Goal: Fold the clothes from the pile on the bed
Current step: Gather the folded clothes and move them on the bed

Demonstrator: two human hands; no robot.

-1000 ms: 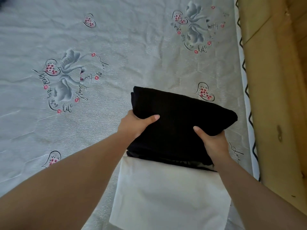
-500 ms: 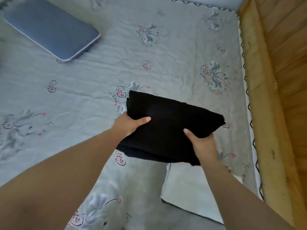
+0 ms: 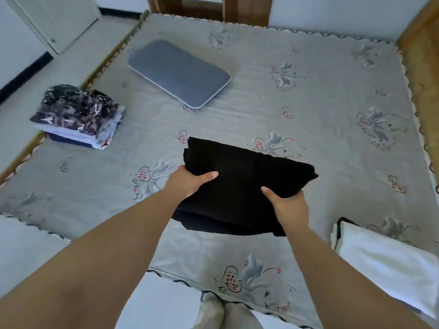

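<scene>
A folded black garment (image 3: 240, 179) hangs in the air over the middle of the bed (image 3: 297, 96). My left hand (image 3: 187, 181) grips its left edge, thumb lying on top. My right hand (image 3: 285, 200) grips the near right edge in the same way, fingers hidden underneath. A stack of folded clothes (image 3: 78, 115), topped by a dark patterned piece, stands at the bed's left edge. A folded white cloth (image 3: 384, 260) lies at the near right.
A flat grey pad (image 3: 178, 72) lies on the far part of the patterned grey sheet. A wooden bed frame (image 3: 425, 67) runs along the right side. White cupboard doors (image 3: 54, 20) and floor lie to the left. My feet (image 3: 223, 312) stand by the near edge.
Both hands have lifted the black garment off the white cloth and carried it left, out over the middle of the bed. The view has risen, revealing the stack at left.
</scene>
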